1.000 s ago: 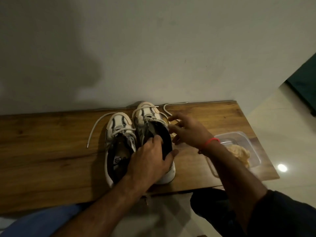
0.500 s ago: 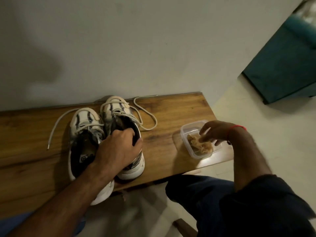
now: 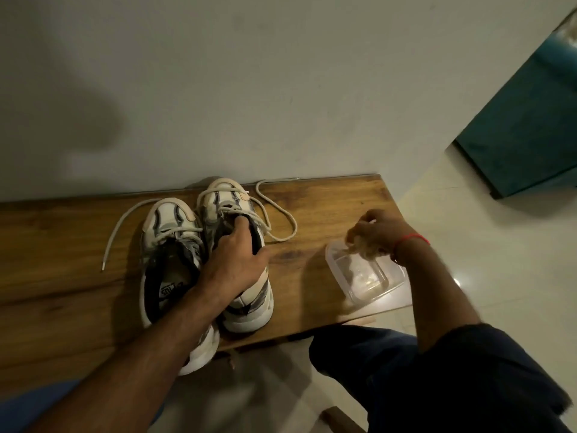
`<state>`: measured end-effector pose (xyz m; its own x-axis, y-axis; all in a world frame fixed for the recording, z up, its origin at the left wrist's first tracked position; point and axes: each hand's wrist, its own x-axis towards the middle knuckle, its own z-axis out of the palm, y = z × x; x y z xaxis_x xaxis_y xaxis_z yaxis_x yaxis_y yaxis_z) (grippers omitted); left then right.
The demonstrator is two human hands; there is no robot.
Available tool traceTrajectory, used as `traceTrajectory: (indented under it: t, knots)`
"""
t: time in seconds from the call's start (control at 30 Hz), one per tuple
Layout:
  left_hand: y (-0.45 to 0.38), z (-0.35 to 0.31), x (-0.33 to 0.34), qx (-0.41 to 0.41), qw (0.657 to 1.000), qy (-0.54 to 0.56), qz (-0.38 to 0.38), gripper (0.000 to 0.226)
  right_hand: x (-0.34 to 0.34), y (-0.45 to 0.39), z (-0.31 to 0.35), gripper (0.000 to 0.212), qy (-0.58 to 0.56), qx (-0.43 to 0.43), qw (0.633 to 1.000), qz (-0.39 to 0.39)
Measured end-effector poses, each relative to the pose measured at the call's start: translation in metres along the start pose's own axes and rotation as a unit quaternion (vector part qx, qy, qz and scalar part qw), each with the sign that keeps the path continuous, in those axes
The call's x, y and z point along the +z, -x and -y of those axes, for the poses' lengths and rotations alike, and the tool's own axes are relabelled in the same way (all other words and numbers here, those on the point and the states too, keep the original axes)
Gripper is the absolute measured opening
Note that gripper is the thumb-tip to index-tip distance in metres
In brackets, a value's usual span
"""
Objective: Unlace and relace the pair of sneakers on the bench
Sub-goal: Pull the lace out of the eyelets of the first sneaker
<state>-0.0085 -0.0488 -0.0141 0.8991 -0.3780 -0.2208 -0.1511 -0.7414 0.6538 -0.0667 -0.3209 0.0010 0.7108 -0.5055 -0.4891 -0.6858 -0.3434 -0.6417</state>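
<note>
Sneakers, pair: I see both side by side on the counter [image 3: 327,210], toes far, heels near; my left hand [image 3: 237,257] grips the right sneaker [image 3: 246,304] at its collar, nearer than my right hand [image 3: 379,232], which pinches a beige wad [image 3: 367,248] over the tub [image 3: 365,276].

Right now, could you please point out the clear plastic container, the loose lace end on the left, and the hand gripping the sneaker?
clear plastic container [image 3: 394,281]: head view, on its near right rim.
loose lace end [image 3: 102,267]: head view, on the metal-looking tip.
left hand [image 3: 236,254]: head view, on its back.
</note>
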Motion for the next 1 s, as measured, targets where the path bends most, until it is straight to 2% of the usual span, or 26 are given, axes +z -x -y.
traceTrajectory:
  t: [0.1,0.17,0.23,0.3,0.4,0.47,0.57,0.67,0.73,0.77,0.83,0.9,1.0]
  knots:
    - [0.003,-0.003,-0.009,-0.011,0.998,0.052,0.026,0.025,0.007,0.026,0.035,0.027,-0.267,-0.059,0.962,-0.028]
    - [0.003,-0.006,-0.018,-0.042,0.988,0.141,0.040,0.015,0.020,0.044,0.057,0.025,-0.381,-0.080,0.921,-0.030]
    - [0.001,-0.009,-0.029,-0.085,0.963,0.252,0.047,0.008,0.038,0.056,0.072,0.022,-0.456,-0.080,0.886,-0.014]
    - [-0.002,-0.008,-0.037,-0.132,0.933,0.332,0.049,0.011,0.053,0.060,0.081,0.026,-0.501,-0.076,0.862,0.029]
    - [-0.007,0.001,-0.048,-0.190,0.885,0.422,0.050,0.021,0.065,0.058,0.084,0.033,-0.519,-0.084,0.843,0.115]
    - [-0.008,0.007,-0.053,-0.217,0.853,0.468,0.074,0.035,0.067,0.053,0.085,0.036,-0.497,-0.113,0.851,0.130]
    - [-0.003,0.013,-0.058,-0.230,0.822,0.508,0.115,0.030,0.073,0.046,0.083,0.011,-0.463,-0.174,0.863,0.102]
    - [0.000,0.022,-0.060,-0.220,0.819,0.519,0.110,0.024,0.083,0.036,0.078,0.020,-0.355,-0.232,0.905,0.025]
    - [0.001,0.025,-0.062,-0.220,0.822,0.517,0.097,0.020,0.086,0.031,0.076,0.031,-0.248,-0.296,0.922,-0.032]
    - [0.002,0.025,-0.062,-0.221,0.825,0.512,0.093,0.021,0.086,0.029,0.076,0.030,-0.154,-0.350,0.920,-0.083]
    - [0.002,0.024,-0.059,-0.216,0.830,0.506,0.089,0.026,0.091,0.035,0.074,0.026,0.022,-0.444,0.881,-0.159]
    - [0.004,0.022,-0.054,-0.202,0.834,0.507,0.082,0.028,0.103,0.050,0.074,0.031,0.097,-0.471,0.869,-0.119]
    - [0.005,0.021,-0.052,-0.187,0.824,0.532,0.059,0.032,0.121,0.077,0.072,0.045,0.138,-0.456,0.878,0.042]
